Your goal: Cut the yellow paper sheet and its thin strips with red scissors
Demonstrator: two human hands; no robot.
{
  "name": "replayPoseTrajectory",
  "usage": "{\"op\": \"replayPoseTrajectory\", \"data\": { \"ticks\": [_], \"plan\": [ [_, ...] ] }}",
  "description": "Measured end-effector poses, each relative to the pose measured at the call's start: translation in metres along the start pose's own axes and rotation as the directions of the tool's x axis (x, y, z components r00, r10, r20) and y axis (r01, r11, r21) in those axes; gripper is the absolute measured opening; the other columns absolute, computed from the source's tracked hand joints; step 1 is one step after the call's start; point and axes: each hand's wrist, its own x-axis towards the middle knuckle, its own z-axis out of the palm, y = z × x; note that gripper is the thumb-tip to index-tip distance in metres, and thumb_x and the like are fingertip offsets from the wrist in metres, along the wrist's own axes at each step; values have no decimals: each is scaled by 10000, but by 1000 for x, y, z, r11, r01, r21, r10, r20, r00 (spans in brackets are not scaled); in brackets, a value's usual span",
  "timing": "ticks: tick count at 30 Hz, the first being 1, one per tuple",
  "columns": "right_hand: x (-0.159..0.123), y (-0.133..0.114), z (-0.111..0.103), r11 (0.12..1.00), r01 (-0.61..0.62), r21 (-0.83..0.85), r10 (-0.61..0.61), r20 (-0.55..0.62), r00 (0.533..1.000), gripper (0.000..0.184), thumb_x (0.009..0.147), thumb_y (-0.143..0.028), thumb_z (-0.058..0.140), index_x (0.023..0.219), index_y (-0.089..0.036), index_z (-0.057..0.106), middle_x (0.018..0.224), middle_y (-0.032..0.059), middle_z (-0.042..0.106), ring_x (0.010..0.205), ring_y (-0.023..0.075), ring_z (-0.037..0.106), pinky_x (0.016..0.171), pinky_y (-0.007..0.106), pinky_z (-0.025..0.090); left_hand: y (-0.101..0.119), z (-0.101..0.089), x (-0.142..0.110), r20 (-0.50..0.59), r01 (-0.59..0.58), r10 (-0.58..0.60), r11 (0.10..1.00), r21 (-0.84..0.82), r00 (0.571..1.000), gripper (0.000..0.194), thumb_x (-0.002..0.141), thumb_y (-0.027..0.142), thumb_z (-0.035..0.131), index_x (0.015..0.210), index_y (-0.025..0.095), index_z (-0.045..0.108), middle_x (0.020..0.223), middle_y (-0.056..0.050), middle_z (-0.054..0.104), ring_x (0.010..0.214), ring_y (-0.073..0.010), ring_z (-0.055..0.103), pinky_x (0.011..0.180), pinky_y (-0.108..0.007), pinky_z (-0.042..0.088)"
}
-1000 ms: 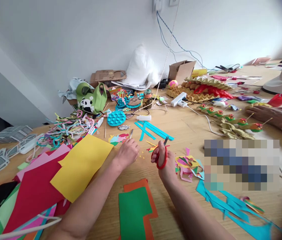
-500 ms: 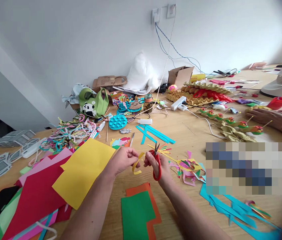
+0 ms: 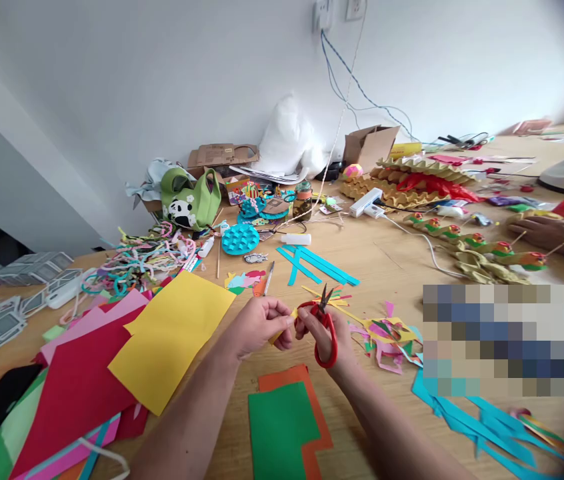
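My left hand (image 3: 262, 325) pinches a narrow yellow paper strip (image 3: 295, 313), mostly hidden by the fingers. My right hand (image 3: 335, 337) is closed around red-handled scissors (image 3: 333, 347), whose dark blades point up and away from me. The thumb and fingertip of that hand meet the strip's end close to the left fingertips. Below the hands lie a green paper sheet (image 3: 279, 427) and an orange sheet (image 3: 319, 433), both with a notched corner. Left of my left hand are yellow sheets (image 3: 172, 333) over red paper (image 3: 72, 380).
Paper scraps (image 3: 385, 340) and blue strips (image 3: 482, 420) lie to the right. Further back are blue strips (image 3: 322, 263), a white power strip (image 3: 366, 202), a green panda bag (image 3: 189, 200) and egg cartons (image 3: 387, 193). Another person's hand (image 3: 557, 233) rests at far right.
My hands have come together, with the right fingertips now at the yellow strip's end. The strip's dangling curl is now mostly behind my left fingers. The view has shifted slightly left.
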Motion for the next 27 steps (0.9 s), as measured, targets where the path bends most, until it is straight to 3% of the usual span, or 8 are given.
{"op": "replayPoseTrajectory", "data": {
  "ticks": [5, 9, 11, 15, 27],
  "plan": [
    [-3, -1, 3, 998, -69, 0, 68, 179, 981, 486, 810, -612, 444, 661, -164, 561, 535, 8, 548, 476, 127, 520, 486, 237, 418, 11, -7, -17, -42, -115, 116, 993, 42, 992, 189, 757, 330, 601, 791, 166, 514, 457, 37, 560, 382, -104, 504, 440, -240, 448],
    [-6, 5, 7, 985, -160, -66, 173, 307, 936, 530, 801, -649, 420, 665, -154, 547, 551, 10, 549, 454, 112, 513, 458, 223, 413, 5, -11, -9, -79, -111, 114, 993, 45, 990, 182, 764, 327, 589, 749, 164, 509, 411, 62, 498, 349, -73, 432, 403, -201, 396],
    [-7, 6, 9, 982, -171, -78, 188, 336, 923, 525, 807, -643, 421, 668, -152, 546, 564, 9, 549, 461, 108, 513, 458, 217, 414, 1, -12, -3, -99, -115, 119, 992, 42, 988, 198, 757, 340, 593, 740, 161, 510, 468, 43, 529, 400, -83, 480, 402, -193, 395],
    [-8, 4, 11, 978, -186, -91, 205, 332, 921, 538, 780, -669, 436, 638, -158, 530, 535, 2, 537, 447, 105, 503, 446, 213, 403, -6, -14, 4, -157, -109, 115, 993, 47, 981, 254, 730, 386, 612, 739, 159, 498, 635, -11, 611, 484, -101, 550, 377, -181, 388],
    [-6, 12, 12, 940, -310, -143, 337, 241, 910, 442, 720, -576, 597, 590, -164, 503, 427, -45, 504, 324, 87, 470, 317, 176, 335, -12, -9, 8, -164, -82, 92, 994, 65, 982, 206, 728, 333, 598, 778, 151, 513, 537, 18, 592, 364, -86, 499, 329, -182, 351]
  ]
}}
